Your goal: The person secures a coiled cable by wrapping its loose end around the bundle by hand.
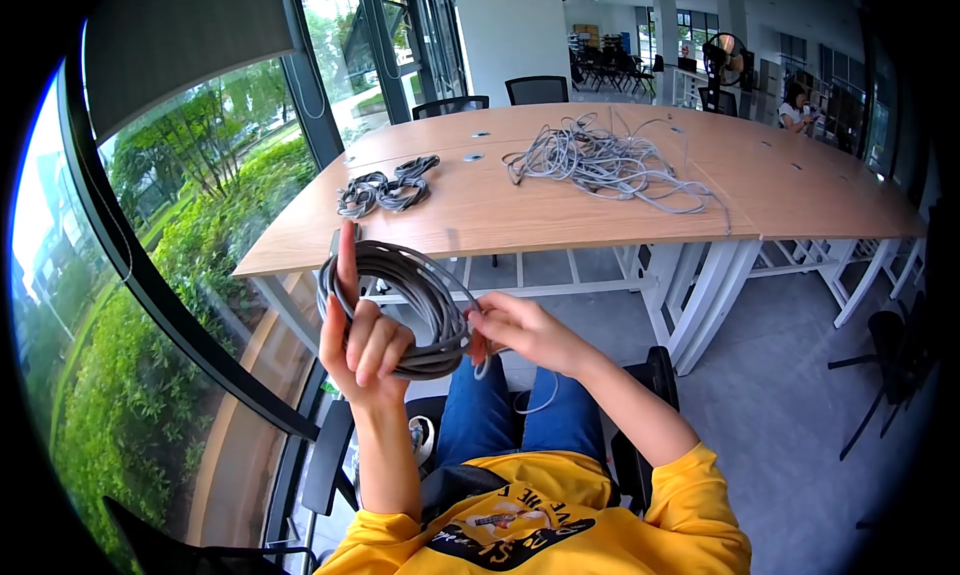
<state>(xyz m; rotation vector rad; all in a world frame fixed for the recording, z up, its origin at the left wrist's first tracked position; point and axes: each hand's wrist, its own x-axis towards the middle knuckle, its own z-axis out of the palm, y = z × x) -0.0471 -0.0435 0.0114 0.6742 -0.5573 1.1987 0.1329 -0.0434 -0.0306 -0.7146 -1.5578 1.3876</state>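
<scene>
left hand point(372, 347): clamped on the coiled cable point(442, 310), one finger pointing upright beside its loops, other fingers curled against it.
right hand point(520, 328): your fingertips are drawn together on the cable at the coil's right side; whether they grip one strand or several, you cannot tell.
coiled cable: gray, many loops, raised between your two hands, off the table point(480, 210).
loose strand point(545, 407): thin and gray, trailing in a curve over your blue jeans point(475, 415).
small bundles point(364, 193): dark and gray coils grouped on the table's left part, partly touching.
tangled cables point(610, 165): gray heap on the table, right of the small bundles and well apart from them.
background: two chair backs point(536, 90) at the table's far side; a seated person point(794, 113) at far right.
</scene>
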